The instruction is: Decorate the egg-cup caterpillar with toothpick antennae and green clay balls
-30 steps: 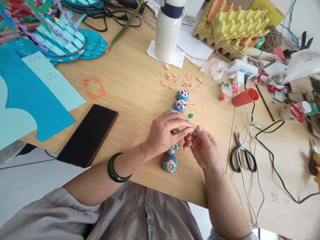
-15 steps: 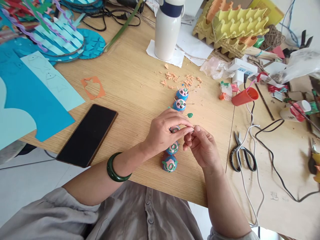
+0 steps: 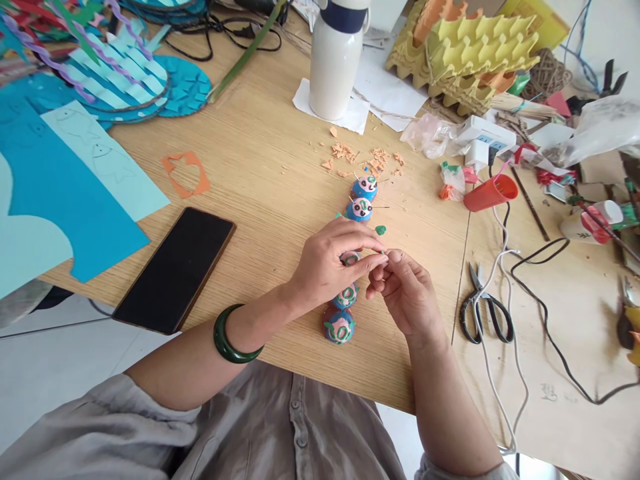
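Note:
My left hand (image 3: 335,255) and my right hand (image 3: 407,287) meet fingertip to fingertip over the table, both pinched. A tiny piece of green clay (image 3: 383,253) shows between the fingertips, mostly hidden by them. Just beyond lies a small green clay lump (image 3: 381,230). Under and beside my left hand runs a row of small blue clay figures with pink faces. The nearest figure (image 3: 339,328) and the one behind it (image 3: 346,295) have green details; another (image 3: 349,258) is partly covered by my fingers. Farther off, two more figures (image 3: 360,209) (image 3: 365,187) carry thin sticks at their sides.
A black phone (image 3: 175,270) lies at left, near blue paper (image 3: 107,220). Scissors (image 3: 485,310) and cables are at right, with a red cup (image 3: 491,193) behind. A white bottle (image 3: 335,67), orange crumbs (image 3: 345,152) and yellow egg trays (image 3: 475,50) are at the back.
Both hands stay nearly in place, with only a slight shift of the fingertips. The green bit between them shows a little more now.

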Tool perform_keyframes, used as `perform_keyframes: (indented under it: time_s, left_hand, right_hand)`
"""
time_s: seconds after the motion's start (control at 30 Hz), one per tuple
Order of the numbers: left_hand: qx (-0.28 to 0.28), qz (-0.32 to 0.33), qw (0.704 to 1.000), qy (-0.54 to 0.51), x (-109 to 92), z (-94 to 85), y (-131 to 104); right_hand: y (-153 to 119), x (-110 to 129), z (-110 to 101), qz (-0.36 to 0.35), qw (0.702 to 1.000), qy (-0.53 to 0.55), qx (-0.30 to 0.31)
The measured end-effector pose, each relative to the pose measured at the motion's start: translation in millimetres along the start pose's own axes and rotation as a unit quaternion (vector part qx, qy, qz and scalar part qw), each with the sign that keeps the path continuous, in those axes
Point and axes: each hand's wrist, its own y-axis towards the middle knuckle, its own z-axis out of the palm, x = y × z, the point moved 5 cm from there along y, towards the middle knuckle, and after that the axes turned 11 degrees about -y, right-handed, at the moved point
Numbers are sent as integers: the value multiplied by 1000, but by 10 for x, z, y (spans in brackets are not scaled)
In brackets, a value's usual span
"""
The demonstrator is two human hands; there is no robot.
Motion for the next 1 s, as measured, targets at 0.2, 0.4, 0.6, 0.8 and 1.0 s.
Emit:
perform_keyframes:
  time_s: [0.2,0.4,0.6,0.8,1.0]
  left_hand:
    - [6,18,1000,14,-7,11,-2]
    - [26,30,998,42,-21,13,7]
    - [22,30,998,51,-12,16,-5]
    - [-19,2,999,39,2,-20,-7]
    - [-70,-185,961,-195,119,-37,-25]
  right_hand:
    - [7,-5,-17,4,1000,-4,-5]
    - [11,-14,-23,12,1000,-9,-2]
    - [15,-25,-34,7,1000,-28,-3]
    - [-33,38,-93,-97,983,-112,-104]
    - [-28,82,-147,-98,984,-47,-144]
